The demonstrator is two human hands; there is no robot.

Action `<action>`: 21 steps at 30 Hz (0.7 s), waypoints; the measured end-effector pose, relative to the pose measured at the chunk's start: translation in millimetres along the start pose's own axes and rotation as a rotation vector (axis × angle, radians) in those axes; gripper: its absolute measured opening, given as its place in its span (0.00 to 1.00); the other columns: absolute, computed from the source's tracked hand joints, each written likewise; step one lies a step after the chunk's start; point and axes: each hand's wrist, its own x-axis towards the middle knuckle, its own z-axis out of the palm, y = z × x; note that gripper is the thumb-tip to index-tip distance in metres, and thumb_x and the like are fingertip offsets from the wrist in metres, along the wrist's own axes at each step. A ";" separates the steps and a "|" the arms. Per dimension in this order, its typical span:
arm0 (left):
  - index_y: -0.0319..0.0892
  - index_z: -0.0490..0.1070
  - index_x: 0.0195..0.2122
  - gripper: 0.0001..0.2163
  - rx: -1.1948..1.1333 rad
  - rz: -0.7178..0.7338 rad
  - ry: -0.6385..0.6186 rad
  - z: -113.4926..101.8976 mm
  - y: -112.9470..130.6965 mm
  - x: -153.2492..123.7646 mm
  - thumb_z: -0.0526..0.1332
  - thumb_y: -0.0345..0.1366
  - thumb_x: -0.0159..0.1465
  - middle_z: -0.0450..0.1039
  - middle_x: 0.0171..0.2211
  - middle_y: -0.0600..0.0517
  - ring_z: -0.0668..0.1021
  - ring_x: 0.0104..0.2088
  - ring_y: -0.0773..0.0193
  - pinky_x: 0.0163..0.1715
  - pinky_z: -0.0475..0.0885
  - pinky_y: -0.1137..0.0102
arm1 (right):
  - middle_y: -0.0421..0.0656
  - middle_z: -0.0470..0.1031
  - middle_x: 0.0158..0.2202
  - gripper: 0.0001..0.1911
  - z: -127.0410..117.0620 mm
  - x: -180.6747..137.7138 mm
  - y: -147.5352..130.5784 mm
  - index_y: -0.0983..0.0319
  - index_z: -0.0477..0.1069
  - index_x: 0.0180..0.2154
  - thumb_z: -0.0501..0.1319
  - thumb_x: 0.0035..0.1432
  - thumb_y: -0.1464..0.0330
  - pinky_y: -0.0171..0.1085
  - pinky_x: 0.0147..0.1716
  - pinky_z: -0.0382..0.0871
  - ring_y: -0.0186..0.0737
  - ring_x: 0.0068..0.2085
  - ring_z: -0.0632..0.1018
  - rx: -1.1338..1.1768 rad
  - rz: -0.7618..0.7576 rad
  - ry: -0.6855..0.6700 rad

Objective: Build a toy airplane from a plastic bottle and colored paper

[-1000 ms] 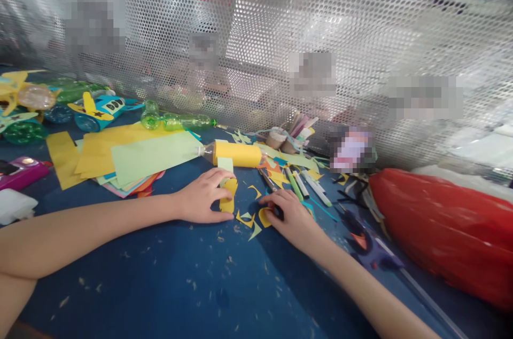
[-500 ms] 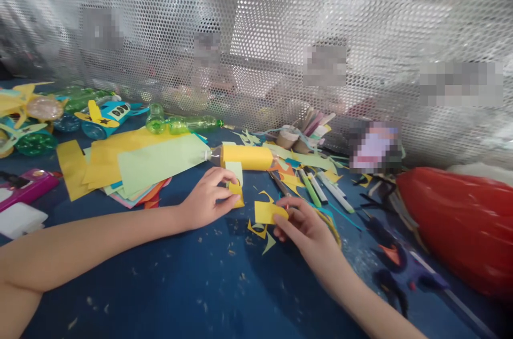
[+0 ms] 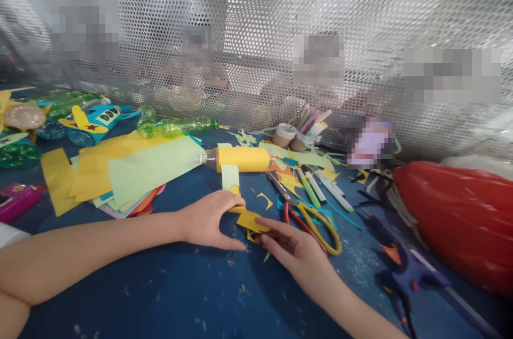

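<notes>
My left hand (image 3: pixel 210 220) and my right hand (image 3: pixel 289 247) meet over a small yellow paper cutout (image 3: pixel 248 219) just above the blue table (image 3: pixel 168 285). Both hands pinch the cutout, the left from its left edge, the right from below. Small yellow paper scraps (image 3: pixel 265 199) lie around them. Just behind stands a plastic bottle wrapped in yellow paper (image 3: pixel 240 158), with a pale green strip (image 3: pixel 230 178) hanging from it toward my left hand. Scissors with yellow and red handles (image 3: pixel 310 217) lie right of my right hand.
A stack of coloured paper sheets (image 3: pixel 132 168) lies at the left. Bottle-made toy planes (image 3: pixel 94 117) and green bottles (image 3: pixel 176 125) sit behind it. Marker pens (image 3: pixel 320 187), a blue glue gun (image 3: pixel 404 269) and a red plastic bag (image 3: pixel 457 216) fill the right. Perforated metal mesh (image 3: pixel 256 34) walls the far edge.
My right hand lifted a yellow paper piece off the table and carried it left to my left hand. The scissors it covered now lie in plain view.
</notes>
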 end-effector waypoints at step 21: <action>0.41 0.62 0.25 0.06 -0.052 -0.378 0.183 6.8 4.0 9.6 0.55 0.34 0.58 0.64 0.23 0.57 0.68 0.23 0.69 0.23 0.61 0.74 | 0.46 0.74 0.42 0.15 -2.2 -4.6 -1.2 0.58 0.72 0.47 0.53 0.59 0.67 0.38 0.36 0.75 0.38 0.34 0.77 -0.256 -0.227 -0.037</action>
